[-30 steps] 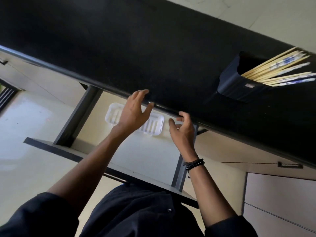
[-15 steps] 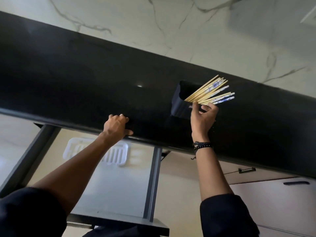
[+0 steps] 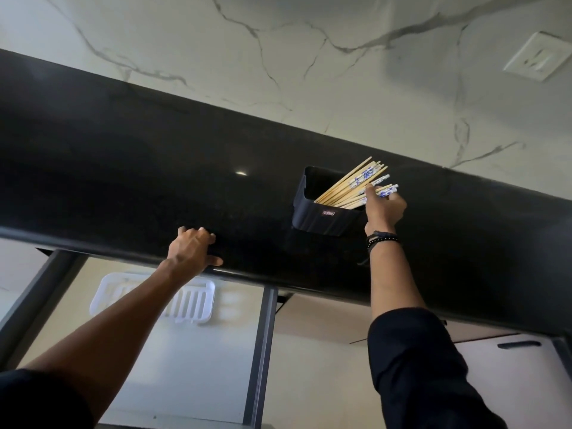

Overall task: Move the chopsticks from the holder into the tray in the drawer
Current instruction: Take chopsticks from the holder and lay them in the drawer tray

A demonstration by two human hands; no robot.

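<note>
A black rectangular holder [image 3: 322, 216] stands on the black countertop [image 3: 154, 181]. Several wooden chopsticks [image 3: 346, 185] with blue-and-white ends lean out of it to the right. My right hand [image 3: 385, 209] is at the holder's right side, fingers curled around the lower chopstick ends. My left hand [image 3: 193, 250] rests on the counter's front edge, fingers bent over it, holding nothing else. Below the counter the drawer [image 3: 201, 351] is pulled out, and a white slotted tray [image 3: 198, 300] lies in it, partly hidden by my left forearm.
A marble wall [image 3: 278, 57] rises behind the counter, with a white socket plate [image 3: 537, 55] at the upper right. Closed cabinet fronts with a dark handle [image 3: 520, 344] sit to the right of the drawer. The drawer's dark side rail [image 3: 261, 351] runs down the middle.
My right hand rose from the drawer edge to the chopstick ends and closed on the lower ones. My left hand shifted onto the counter's edge. The camera tilted up toward the wall.
</note>
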